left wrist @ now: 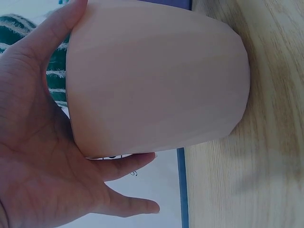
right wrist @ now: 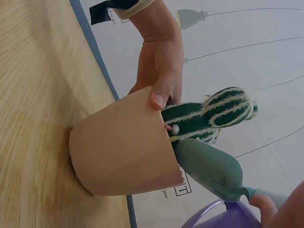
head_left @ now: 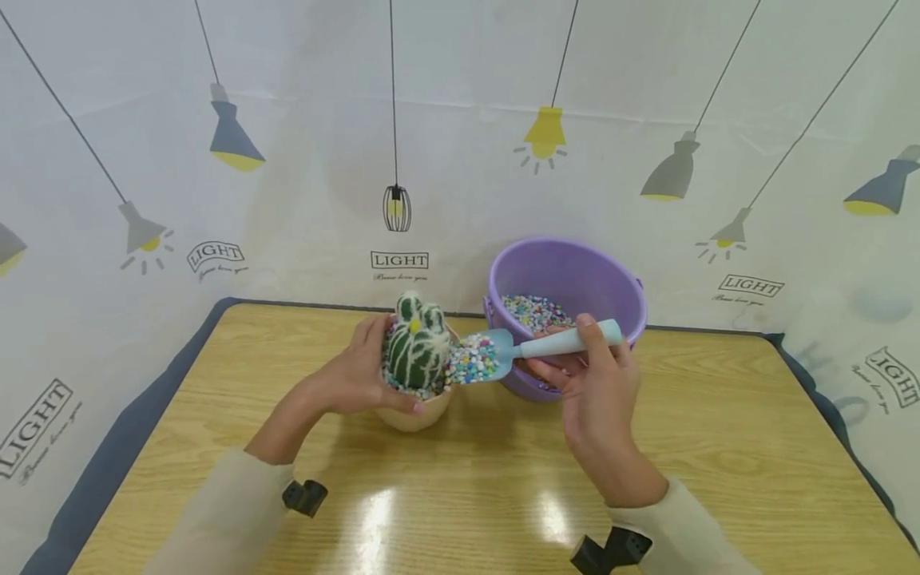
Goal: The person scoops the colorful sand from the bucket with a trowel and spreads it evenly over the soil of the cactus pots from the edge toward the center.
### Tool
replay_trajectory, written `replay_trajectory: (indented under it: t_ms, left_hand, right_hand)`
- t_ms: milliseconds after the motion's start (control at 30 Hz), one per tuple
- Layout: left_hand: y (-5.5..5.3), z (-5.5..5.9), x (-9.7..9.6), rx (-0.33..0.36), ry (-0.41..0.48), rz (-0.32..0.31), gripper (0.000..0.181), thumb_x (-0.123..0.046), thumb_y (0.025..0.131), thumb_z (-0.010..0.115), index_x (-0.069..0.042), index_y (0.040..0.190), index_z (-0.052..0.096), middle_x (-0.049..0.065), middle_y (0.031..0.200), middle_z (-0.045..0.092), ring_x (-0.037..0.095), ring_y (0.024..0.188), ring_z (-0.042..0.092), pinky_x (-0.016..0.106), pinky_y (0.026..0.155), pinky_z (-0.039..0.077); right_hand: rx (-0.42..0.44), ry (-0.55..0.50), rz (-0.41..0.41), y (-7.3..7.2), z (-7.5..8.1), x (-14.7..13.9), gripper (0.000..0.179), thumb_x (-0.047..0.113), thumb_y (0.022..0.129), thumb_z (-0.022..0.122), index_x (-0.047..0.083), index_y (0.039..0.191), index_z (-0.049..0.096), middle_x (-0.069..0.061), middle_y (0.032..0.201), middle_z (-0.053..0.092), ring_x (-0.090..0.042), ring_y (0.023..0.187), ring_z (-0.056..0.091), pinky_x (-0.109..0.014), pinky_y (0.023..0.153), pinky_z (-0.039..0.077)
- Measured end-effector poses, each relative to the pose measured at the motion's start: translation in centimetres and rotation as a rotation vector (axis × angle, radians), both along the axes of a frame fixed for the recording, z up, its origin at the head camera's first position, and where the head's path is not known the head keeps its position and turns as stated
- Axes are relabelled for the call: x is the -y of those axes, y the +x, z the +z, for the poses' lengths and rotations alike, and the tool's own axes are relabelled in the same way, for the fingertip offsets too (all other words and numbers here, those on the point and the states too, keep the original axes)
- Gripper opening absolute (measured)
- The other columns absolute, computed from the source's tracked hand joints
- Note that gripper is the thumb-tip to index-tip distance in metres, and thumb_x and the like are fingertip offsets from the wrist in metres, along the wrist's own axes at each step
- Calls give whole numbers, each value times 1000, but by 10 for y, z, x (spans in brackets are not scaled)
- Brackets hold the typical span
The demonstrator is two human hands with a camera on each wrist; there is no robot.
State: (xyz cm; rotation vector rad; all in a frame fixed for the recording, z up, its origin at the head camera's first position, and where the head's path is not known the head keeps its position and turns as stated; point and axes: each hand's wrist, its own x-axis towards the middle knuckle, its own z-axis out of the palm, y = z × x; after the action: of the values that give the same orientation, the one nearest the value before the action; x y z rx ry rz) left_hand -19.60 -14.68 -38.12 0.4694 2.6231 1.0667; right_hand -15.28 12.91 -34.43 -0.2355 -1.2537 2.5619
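Note:
A green cactus with white fuzzy ribs (head_left: 417,359) stands in a beige flowerpot (head_left: 413,415), with small coloured pebbles around its base. My left hand (head_left: 348,375) grips the pot's rim from the left, thumb on the near side; the left wrist view shows the palm against the pot wall (left wrist: 156,80). My right hand (head_left: 602,399) holds a light blue trowel (head_left: 557,344) by its handle. Multicoloured pebbles (head_left: 473,359) fill the blade. In the right wrist view the trowel's blade (right wrist: 209,164) reaches the pot's rim beside the cactus (right wrist: 228,109).
A purple bucket (head_left: 575,267) with coloured pebbles (head_left: 533,310) inside stands behind my right hand, near the table's back edge. The wooden table (head_left: 446,511) is bordered by a white backdrop (head_left: 302,200) printed with lamps.

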Motion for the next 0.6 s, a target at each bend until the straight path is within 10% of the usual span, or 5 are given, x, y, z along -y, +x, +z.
replay_trajectory:
  t_ms: [600]
  left_hand:
    - [0,3,0,17,-12,12,131,-46,61,89,-5,154,5,24,154,10,42,134,33,57,111,32]
  right_hand:
    - [-62,191,43,-3,13,13,24,20,91,70,4,100,55,-15,90,69,-26,73,72,-46,62,59]
